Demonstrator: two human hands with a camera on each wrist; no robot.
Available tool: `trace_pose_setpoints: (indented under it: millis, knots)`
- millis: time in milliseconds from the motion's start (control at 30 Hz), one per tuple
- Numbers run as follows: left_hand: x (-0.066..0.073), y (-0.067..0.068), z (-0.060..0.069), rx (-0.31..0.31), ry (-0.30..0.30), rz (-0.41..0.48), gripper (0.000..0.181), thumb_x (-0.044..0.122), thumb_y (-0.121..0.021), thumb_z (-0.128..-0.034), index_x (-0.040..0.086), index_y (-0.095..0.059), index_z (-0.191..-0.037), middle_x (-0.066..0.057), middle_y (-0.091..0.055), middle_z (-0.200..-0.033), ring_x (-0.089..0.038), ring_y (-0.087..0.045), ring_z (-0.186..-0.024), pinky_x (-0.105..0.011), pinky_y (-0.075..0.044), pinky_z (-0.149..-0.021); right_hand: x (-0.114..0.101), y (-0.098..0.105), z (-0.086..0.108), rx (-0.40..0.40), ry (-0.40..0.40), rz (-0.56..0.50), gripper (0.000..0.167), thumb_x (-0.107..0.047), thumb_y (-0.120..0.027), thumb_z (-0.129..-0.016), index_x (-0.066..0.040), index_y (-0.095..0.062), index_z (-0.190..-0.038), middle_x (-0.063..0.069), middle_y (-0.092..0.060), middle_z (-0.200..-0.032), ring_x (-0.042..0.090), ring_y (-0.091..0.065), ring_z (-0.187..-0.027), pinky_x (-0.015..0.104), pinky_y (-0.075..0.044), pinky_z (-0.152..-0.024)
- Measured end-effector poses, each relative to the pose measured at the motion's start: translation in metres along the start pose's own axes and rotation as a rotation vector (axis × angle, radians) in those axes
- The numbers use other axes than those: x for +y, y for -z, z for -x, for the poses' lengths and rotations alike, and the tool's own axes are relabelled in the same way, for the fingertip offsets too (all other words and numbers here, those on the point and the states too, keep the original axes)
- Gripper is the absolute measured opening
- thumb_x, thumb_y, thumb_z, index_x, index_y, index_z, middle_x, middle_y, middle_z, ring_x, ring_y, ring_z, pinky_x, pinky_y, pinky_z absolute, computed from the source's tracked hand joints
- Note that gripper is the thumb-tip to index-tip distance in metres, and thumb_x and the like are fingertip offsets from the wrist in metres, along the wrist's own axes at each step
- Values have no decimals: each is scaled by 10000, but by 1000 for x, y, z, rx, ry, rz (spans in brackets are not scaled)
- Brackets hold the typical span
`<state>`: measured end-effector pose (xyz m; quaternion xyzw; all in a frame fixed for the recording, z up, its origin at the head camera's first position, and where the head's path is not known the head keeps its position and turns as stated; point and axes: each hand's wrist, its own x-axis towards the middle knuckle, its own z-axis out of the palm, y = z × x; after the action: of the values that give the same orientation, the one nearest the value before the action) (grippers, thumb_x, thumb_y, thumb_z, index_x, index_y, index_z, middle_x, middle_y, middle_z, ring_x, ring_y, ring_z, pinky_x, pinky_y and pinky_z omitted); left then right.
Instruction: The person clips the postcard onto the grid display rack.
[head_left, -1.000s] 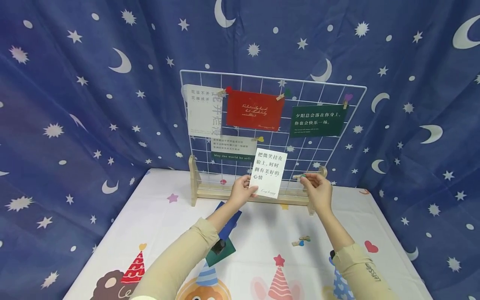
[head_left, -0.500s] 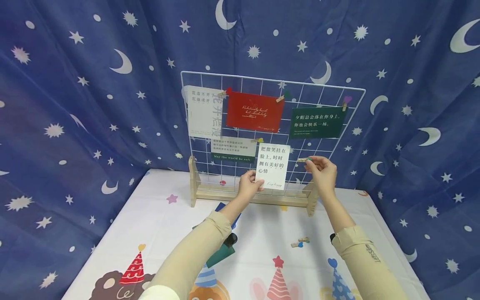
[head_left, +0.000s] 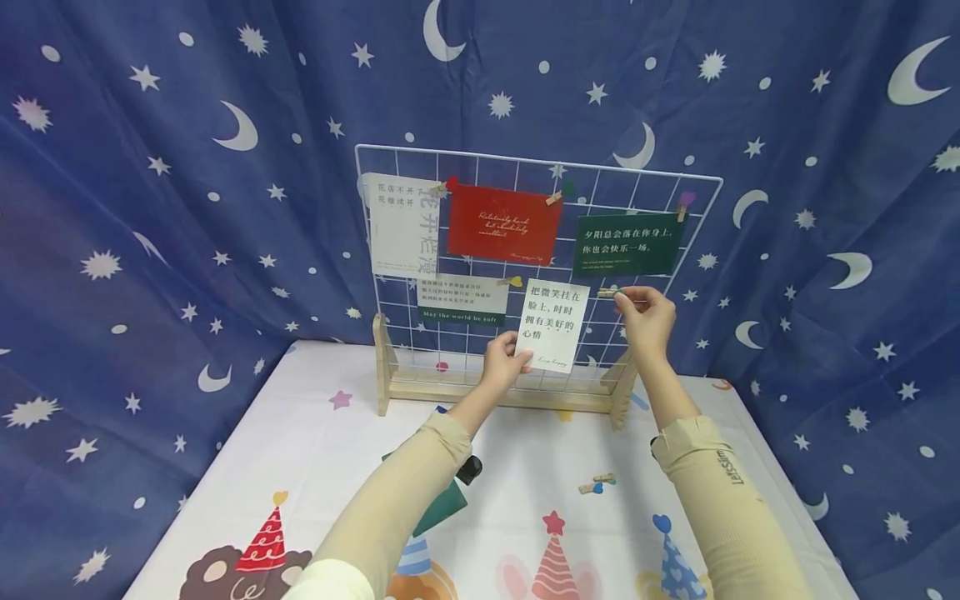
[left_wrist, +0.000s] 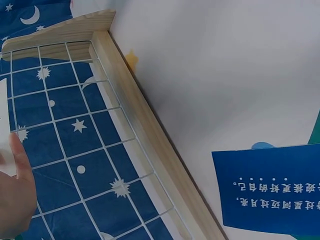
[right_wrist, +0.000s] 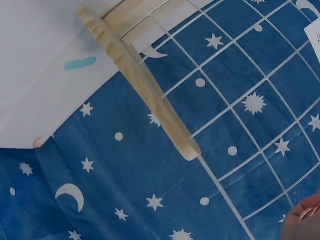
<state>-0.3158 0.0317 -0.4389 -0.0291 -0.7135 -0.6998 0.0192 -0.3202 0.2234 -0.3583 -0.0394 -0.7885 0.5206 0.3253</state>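
Observation:
In the head view my left hand (head_left: 504, 362) pinches the lower left edge of a white card (head_left: 553, 327) with dark lettering. The card stands upright before a white wire grid (head_left: 465, 346), below the red card (head_left: 504, 223). To its right, my right hand (head_left: 649, 322) pinches a small wooden clothespin (head_left: 607, 293) with a green end, just beside the card's top right corner. The left wrist view catches my left thumb (left_wrist: 20, 157) on the card's edge. Only part of my right hand (right_wrist: 304, 220) enters the right wrist view; the clothespin is out of sight there.
Clothespins hold a tall white card (head_left: 401, 225), a dark green card (head_left: 626, 244) and a white-and-green card (head_left: 461, 300) on the grid. Its wooden base (head_left: 498, 396) stands on the table. Loose clothespins (head_left: 597, 484) lie in front; a blue card (left_wrist: 270, 190) lies left.
Both hands have risen along the grid. The white card has moved up and slightly right, and the clothespin has come up from beside the card's lower half to its top right corner.

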Motion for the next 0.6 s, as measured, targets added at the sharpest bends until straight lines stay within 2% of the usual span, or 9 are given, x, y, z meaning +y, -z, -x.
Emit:
trace_pose_setpoints:
  millis: [167,333,600]
  knots:
    - [2,-4,-3,-3,-10,-2,303,-94,-593,-842,-87,-555,-1143,-282,-651,-1062,-353,-679,-905,-196,-577,-626,-1,1,-3,38,-5,23,186,-85,-644,-882,71,-650,-983,239,-665,-938,-150,-494,-561,33,-400,-539]
    - [4,-7,-6,3,-26,-15,299,-86,-596,-844,-81,-561,-1141,-275,-654,-1062,-350,-683,-905,-190,-576,-628,-3,1,-7,37,-19,36,204,-113,-640,-890,62,-659,-991,207,-661,-936,-125,-505,-578,42,-395,-535]
    - [7,-10,-13,30,-33,-25,267,-71,-600,-848,-65,-576,-1113,-262,-661,-1048,-333,-688,-873,-198,-579,-639,-7,0,-12,50,-62,17,198,-121,-653,-882,48,-675,-982,-129,-539,-703,-75,-519,-588,62,-403,-534]
